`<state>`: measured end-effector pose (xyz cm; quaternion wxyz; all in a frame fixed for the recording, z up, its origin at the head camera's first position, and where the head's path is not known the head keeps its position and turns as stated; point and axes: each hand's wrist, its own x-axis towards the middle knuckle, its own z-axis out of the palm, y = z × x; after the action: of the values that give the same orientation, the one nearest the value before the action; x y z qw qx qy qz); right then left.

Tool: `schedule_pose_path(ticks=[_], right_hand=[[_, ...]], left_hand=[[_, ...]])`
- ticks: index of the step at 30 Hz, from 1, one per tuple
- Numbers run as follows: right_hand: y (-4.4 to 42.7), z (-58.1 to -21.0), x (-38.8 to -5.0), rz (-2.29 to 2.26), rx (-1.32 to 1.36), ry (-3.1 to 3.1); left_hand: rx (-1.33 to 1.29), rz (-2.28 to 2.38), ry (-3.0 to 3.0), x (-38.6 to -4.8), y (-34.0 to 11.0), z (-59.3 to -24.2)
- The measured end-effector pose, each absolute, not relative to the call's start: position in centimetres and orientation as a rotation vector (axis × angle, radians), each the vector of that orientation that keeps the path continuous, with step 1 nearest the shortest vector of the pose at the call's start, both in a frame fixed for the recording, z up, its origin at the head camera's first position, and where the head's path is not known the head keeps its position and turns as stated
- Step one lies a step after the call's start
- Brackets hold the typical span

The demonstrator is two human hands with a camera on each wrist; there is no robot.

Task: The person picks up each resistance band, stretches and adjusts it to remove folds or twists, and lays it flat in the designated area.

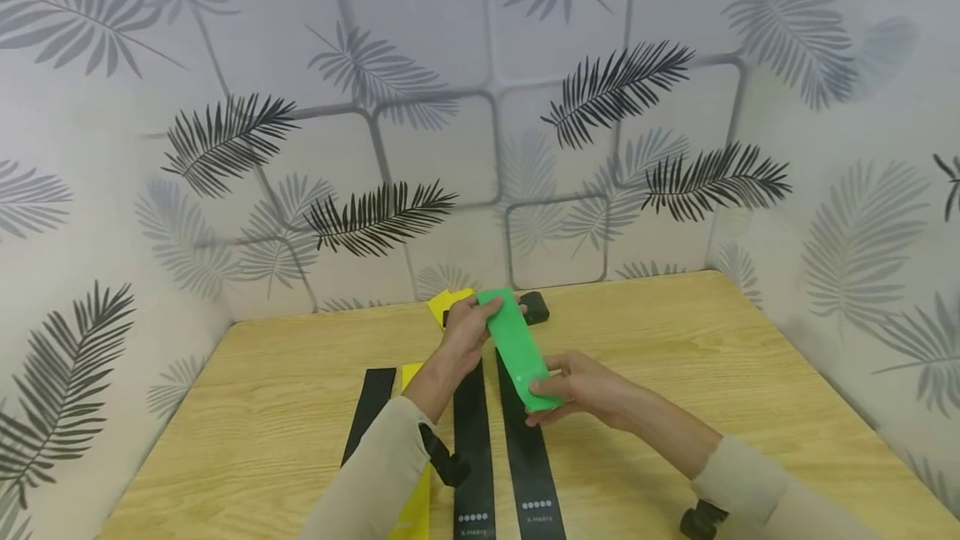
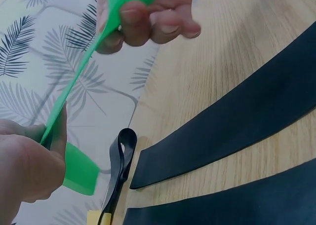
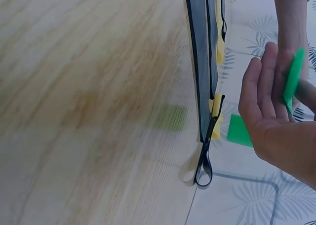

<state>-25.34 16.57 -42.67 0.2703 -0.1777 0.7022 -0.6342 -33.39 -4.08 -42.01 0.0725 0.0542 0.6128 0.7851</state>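
Observation:
A green band (image 1: 517,342) is stretched between both hands above the table. My left hand (image 1: 467,327) pinches its far end; in the left wrist view this hand (image 2: 32,161) has a green flap (image 2: 80,170) hanging past it. My right hand (image 1: 573,390) holds the near end between thumb and fingers, and in the right wrist view the right hand (image 3: 276,111) has its fingers extended behind the green piece (image 3: 295,77). Below lie two black bands, one (image 1: 472,448) under the left forearm, the other (image 1: 528,465) under the green band.
Further left lie a shorter black band (image 1: 371,402) and a yellow band (image 1: 411,373). At the table's back edge are a yellow piece (image 1: 444,303) and a folded black band (image 1: 534,307). A patterned wall covering (image 1: 450,148) rises behind the wooden table (image 1: 675,340).

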Motion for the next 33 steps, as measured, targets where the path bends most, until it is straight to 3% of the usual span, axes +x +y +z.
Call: schedule_pose_path(ticks=[33], right_hand=[[19.9,-43.8,-22.0,-1.557,-0.482,1.941]], left_hand=[[0.124,2.192,2.157,-33.5,-2.7,-41.5]])
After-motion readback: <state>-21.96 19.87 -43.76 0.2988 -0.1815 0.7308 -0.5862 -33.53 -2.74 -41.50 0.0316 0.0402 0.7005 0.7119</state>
